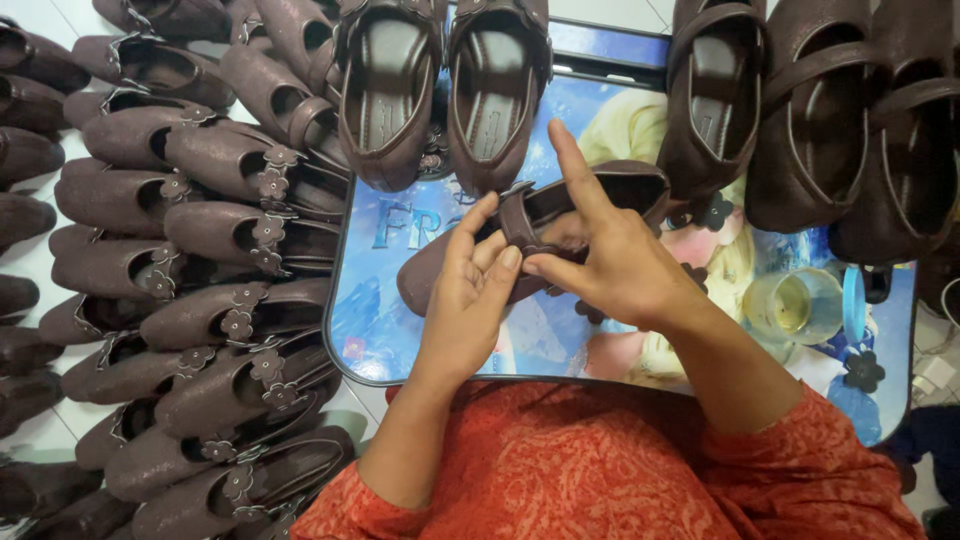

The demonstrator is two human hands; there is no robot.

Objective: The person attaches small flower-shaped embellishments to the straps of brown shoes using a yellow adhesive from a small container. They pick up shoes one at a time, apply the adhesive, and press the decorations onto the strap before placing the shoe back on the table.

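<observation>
At frame centre we grip one brown shoe [540,225], left hand [470,290] and right hand [610,265] pinching its strap [520,225]; flowered shoes [230,260] lie stacked left, plain pairs [440,90] wait above.

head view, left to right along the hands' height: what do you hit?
Stacked brown shoes → tray → left hand → held shoe → right hand → small jar
</observation>
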